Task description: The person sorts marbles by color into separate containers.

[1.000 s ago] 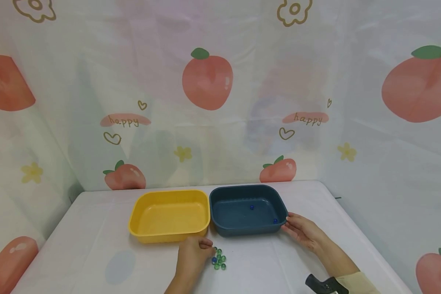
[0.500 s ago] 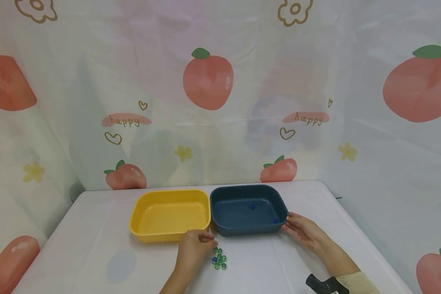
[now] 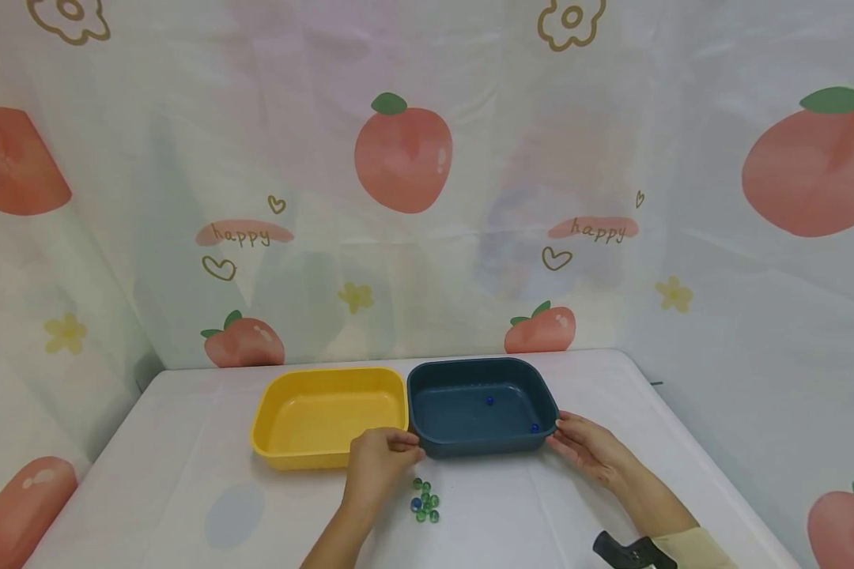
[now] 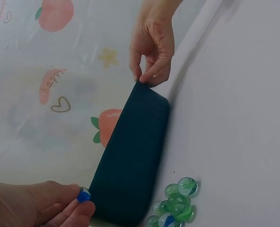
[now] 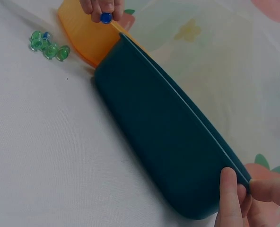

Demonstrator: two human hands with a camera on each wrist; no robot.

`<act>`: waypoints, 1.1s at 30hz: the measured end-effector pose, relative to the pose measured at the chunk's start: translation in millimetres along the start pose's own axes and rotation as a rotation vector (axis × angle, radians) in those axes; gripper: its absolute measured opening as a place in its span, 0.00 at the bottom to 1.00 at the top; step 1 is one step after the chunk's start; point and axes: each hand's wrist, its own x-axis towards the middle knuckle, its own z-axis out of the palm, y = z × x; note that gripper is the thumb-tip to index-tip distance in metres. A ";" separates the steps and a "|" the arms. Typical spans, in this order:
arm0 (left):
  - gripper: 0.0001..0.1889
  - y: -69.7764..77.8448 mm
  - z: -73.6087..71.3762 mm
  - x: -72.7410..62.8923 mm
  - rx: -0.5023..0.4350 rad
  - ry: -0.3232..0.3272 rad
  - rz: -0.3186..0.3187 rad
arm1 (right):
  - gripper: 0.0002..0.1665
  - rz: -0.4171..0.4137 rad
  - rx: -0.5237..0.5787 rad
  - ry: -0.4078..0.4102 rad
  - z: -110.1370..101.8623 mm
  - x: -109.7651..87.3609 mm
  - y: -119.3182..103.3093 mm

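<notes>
Between thumb and fingers my left hand [image 3: 379, 465] pinches a blue marble [image 4: 83, 194], held up near the corner where the two bins meet. My right hand [image 3: 595, 452] grips the rim of the dark blue bin [image 3: 470, 445] at its front right corner, thumb on the edge and fingers against the outer wall. Two blue marbles [image 3: 489, 401] lie inside that bin. In front of the bins, a cluster of green marbles [image 3: 434, 501] with one blue marble [image 3: 416, 503] among them rests on the white cloth, just right of my left wrist.
The yellow bin [image 3: 313, 460] stands directly left of the dark blue one, partly overlapped by my left hand. A white cloth covers the table [image 3: 512, 514]. Behind it hangs a curtain [image 3: 455, 276] printed with peaches.
My left hand has risen from beside the marble cluster, moving forward toward the dark blue bin with the pinched blue marble. The right hand keeps its place at the bin's corner.
</notes>
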 end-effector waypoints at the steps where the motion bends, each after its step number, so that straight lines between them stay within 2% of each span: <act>1: 0.06 0.9 -0.3 1.0 -0.006 0.002 0.007 | 0.21 0.001 0.003 -0.001 -0.2 -0.2 -0.1; 9: 0.06 9.7 -1.0 7.6 -0.050 0.008 0.039 | 0.13 0.004 0.021 -0.020 -0.8 -1.2 -0.1; 14: 0.07 14.0 0.3 12.3 -0.027 0.020 0.063 | 0.14 -0.001 0.031 -0.043 -1.3 -0.8 0.4; 25: 0.06 18.8 4.5 25.4 0.001 0.020 0.094 | 0.15 -0.003 0.039 -0.040 -0.8 1.7 1.6; 33: 0.06 17.8 10.6 33.8 0.015 0.011 0.076 | 0.11 -0.006 0.050 -0.041 -2.0 2.4 2.1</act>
